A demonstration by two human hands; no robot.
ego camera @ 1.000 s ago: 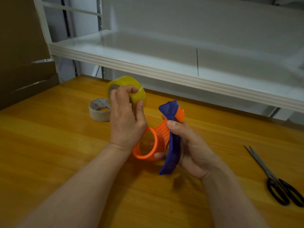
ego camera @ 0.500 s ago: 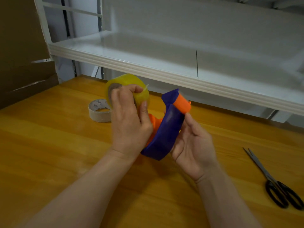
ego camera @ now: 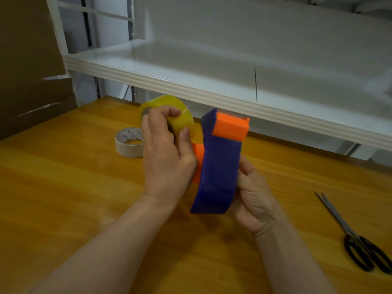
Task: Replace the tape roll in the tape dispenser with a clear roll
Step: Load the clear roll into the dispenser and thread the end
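Above the wooden surface (ego camera: 63, 198), the right hand (ego camera: 254, 198) grips the tape dispenser (ego camera: 218, 172) upright. Just left of it, the left hand (ego camera: 167, 164) clasps the clear roll (ego camera: 182, 124) in its fingers. Its core should be squared to the orange hub (ego camera: 198, 162) before it is pushed home.

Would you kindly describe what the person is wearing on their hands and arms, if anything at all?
Nothing shows. The left hand and right hand are bare, without gloves, rings or a watch. The left forearm and right forearm are bare too; no sleeve reaches into view.
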